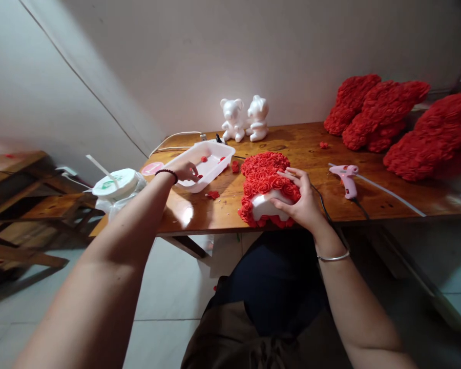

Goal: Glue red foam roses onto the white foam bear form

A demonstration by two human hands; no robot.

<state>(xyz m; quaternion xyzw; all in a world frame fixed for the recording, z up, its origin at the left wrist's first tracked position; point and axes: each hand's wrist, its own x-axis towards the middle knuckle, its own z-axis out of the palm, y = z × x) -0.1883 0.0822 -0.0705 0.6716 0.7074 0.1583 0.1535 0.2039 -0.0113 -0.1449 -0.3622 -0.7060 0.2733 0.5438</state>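
The red rose figure (269, 177) sits at the near edge of the wooden table (226, 215), straight ahead of the person. From the figure, the right hand (302, 199) is at three o'clock and touching it, while the left hand (186, 171) is well apart, between nine and ten o'clock. The right hand grips the figure, its thumb on the bare white patch (267, 204) and its fingers spread over the roses (a silver bangle (333, 258) rings that wrist). The left hand dips into the translucent tray (215, 173) with fingers bent and fingertips beside a small red piece (200, 177); whether they have closed on it, I cannot tell.

The figure's long axis runs roughly from twelve to six o'clock, and the white patch faces six o'clock, towards the person. Which end is the head is hard to make out.

Closely packed red roses with ruffled petals cover the top and sides, and the patch is smooth and pale, bordered by blooms. From the figure, two white bears (244, 120) sit between eleven and twelve o'clock, a loose rose (235, 166) lies just beside it at ten, and a pink glue gun (346, 179) lies at three, beyond the right hand.
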